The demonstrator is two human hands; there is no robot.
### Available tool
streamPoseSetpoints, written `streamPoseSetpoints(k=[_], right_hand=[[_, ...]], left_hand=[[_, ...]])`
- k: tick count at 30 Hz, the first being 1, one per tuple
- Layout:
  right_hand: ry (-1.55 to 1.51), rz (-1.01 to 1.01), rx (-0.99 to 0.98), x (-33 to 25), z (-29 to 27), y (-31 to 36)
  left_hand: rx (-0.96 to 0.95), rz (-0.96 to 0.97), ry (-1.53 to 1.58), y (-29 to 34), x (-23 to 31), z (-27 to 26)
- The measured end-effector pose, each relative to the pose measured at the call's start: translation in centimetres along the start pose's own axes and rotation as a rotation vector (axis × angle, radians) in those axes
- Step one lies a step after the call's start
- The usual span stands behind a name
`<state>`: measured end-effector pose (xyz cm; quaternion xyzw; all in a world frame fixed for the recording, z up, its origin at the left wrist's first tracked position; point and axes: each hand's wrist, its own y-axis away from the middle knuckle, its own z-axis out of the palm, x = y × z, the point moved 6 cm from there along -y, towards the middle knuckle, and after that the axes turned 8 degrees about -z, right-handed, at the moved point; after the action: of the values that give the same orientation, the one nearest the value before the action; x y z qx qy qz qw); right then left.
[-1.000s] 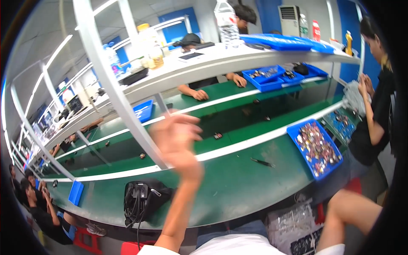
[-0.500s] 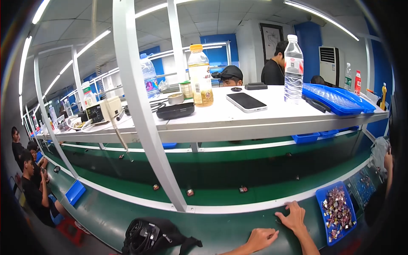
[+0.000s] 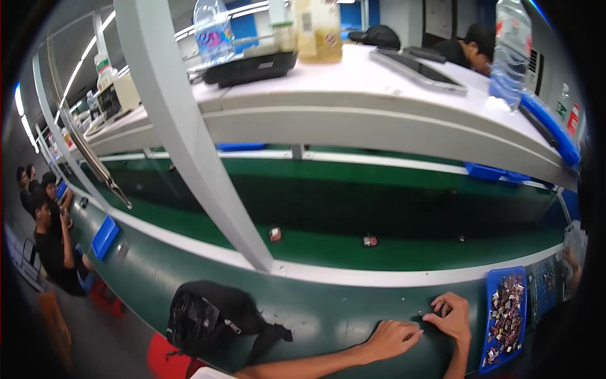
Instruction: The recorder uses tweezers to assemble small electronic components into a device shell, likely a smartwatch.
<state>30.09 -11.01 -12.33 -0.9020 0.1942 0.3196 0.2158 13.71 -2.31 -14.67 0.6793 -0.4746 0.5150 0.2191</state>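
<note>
My left hand (image 3: 392,340) rests low over the green worktop (image 3: 315,303), its fingers curled and pressed together. Whatever the fingertips may hold is too small to make out. Just to its right is my right hand (image 3: 452,316), with bent fingers and the thumb apart from them; nothing shows in the gap. Tiny specks lie on the worktop near the thumb. Right of that hand stands a blue tray (image 3: 488,341) heaped with small reddish and metallic electronic parts (image 3: 507,312). A black bag (image 3: 211,316) with a zip lies left of my left forearm.
A white upright post (image 3: 196,151) rises beyond the bag. The green conveyor belt (image 3: 322,246) carries several small parts behind a white rail. Overhead, a white shelf (image 3: 353,88) bears bottles and a phone (image 3: 420,71). People (image 3: 53,246) sit at the left; another blue tray (image 3: 105,237) lies nearer them.
The view has tipped downward and turned. My right hand's fingers have curled in more, and more of my left forearm shows. Parts on the belt appear at different places.
</note>
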Motion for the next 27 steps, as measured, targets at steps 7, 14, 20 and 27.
streamPoseSetpoints(k=[7, 14, 20, 27], right_hand=[[0.074, 0.039, -0.176, -0.6, 0.4, 2.1], [0.124, 0.172, 0.012, 0.5, -0.5, 2.2], [-0.271, 0.006, 0.625, 3.9, -1.9, 3.6], [-0.085, -0.025, 0.412, 1.1, 1.6, 0.5]], left_hand=[[0.035, -0.027, 0.045, 0.5, -1.1, 0.7], [0.141, 0.000, 0.008, 1.4, -0.9, 0.6], [0.075, 0.092, 0.048, -0.1, -0.5, 1.3], [0.098, 0.038, -0.020, -0.6, 0.0, -1.6]])
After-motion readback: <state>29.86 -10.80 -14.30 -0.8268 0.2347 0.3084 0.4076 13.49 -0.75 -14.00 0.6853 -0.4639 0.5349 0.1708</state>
